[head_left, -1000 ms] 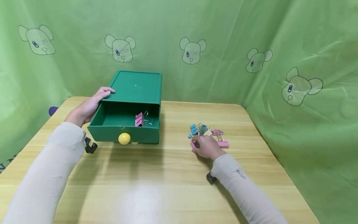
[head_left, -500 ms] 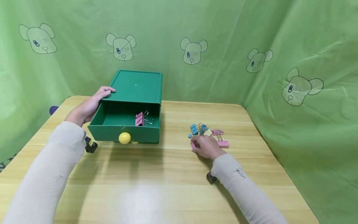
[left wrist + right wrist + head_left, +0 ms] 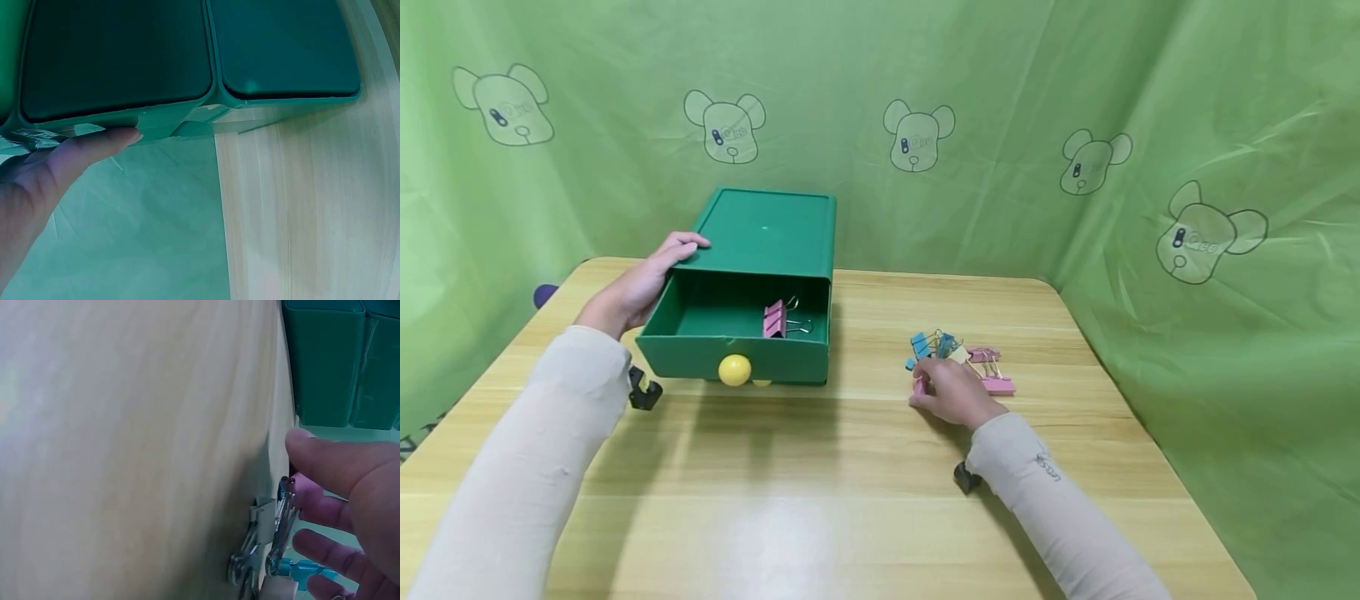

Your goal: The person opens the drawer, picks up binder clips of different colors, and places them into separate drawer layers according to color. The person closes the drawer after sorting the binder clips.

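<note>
The left hand [image 3: 640, 286] lay straight-fingered on the box [image 3: 775, 233], seemingly to steady it, while the right hand [image 3: 957, 392] pinched a pink clip [image 3: 920, 386].

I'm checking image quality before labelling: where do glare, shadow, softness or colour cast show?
Head: bright glare on the near table, soft shadow below the drawer; left wrist: teal cast, dark drawer front; right wrist: soft-looking table grain, shadow beside the clips.

Drawer box [image 3: 765, 233] was green, knob [image 3: 734, 370] yellow, inner clip [image 3: 774, 320] and held clip [image 3: 920, 386] pink. Right-hand pile [image 3: 958, 355] was blue, cream, pink. Tabletop [image 3: 880, 467] showed wood grain; green curtain [image 3: 827, 100] bore animal-head outlines.
</note>
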`<state>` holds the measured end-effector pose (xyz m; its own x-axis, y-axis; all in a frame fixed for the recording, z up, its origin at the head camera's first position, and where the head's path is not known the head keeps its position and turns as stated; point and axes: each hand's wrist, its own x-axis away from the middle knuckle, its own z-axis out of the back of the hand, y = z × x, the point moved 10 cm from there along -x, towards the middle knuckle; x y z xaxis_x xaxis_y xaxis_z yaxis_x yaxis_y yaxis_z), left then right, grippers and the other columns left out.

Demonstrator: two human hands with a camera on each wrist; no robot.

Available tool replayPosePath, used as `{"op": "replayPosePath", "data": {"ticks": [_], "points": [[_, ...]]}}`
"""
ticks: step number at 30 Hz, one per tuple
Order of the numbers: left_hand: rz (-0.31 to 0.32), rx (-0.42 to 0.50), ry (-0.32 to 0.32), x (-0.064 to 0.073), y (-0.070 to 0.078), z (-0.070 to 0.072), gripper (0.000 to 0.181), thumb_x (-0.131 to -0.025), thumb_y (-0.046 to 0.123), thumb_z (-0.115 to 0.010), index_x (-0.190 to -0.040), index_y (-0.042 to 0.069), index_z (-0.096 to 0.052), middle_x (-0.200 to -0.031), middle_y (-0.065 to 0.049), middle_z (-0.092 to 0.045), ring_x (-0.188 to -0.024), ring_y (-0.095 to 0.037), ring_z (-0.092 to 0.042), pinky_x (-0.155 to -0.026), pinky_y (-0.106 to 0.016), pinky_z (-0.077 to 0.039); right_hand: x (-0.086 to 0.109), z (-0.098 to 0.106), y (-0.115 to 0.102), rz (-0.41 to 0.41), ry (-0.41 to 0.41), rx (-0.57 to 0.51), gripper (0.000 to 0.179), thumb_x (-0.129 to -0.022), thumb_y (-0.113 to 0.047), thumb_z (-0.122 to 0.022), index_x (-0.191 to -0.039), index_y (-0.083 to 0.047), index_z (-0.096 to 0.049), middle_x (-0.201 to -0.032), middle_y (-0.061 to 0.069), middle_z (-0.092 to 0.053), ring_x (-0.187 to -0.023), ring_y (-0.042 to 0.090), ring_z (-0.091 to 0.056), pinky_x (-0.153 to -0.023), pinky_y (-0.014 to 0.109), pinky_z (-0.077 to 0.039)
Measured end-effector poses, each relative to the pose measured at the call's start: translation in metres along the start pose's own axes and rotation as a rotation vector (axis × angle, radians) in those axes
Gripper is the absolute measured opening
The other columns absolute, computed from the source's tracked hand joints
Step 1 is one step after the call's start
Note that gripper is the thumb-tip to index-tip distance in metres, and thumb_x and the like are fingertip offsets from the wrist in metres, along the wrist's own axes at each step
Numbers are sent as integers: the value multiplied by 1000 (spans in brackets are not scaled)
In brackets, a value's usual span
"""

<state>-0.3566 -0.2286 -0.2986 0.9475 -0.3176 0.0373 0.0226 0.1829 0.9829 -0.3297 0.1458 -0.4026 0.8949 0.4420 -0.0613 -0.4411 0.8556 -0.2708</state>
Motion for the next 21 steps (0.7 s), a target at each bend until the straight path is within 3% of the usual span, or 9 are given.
{"op": "replayPosePath", "data": {"ticks": [3, 10, 21], "points": [[-3, -1, 0, 0, 0, 0, 20, -103, 49, -32, -121, 43, -39, -151, -11, -2, -122, -44, -27, -81, -45, -48, 0, 3, -1, -11, 17, -27, 32, -81, -25, -80, -103, -9, -64, -79, -8, -57, -73, 13, -53, -70, 32, -46], [5, -5, 0, 0, -2, 0, 20, -103, 50, -31, -120, 44, -38, -151, -12, -1, -123, -45, -27, -81, -46, -48, 1, 10, -4, 1, 59, -38, 33, -81, -21, -80, -106, -6, -64, -85, -4, -57, -74, 14, -54, -68, 31, -49], [6, 9, 2, 0, 0, 1, 22, -103, 50, -33, -122, 42, -38, -151, -10, -2, -122, -43, -28, -81, -45, -48, 1, 22, -14, 68, 149, -128, 29, -83, -18, -78, -103, -1, -64, -88, 0, -60, -83, 18, -61, -75, 31, -53]]}}
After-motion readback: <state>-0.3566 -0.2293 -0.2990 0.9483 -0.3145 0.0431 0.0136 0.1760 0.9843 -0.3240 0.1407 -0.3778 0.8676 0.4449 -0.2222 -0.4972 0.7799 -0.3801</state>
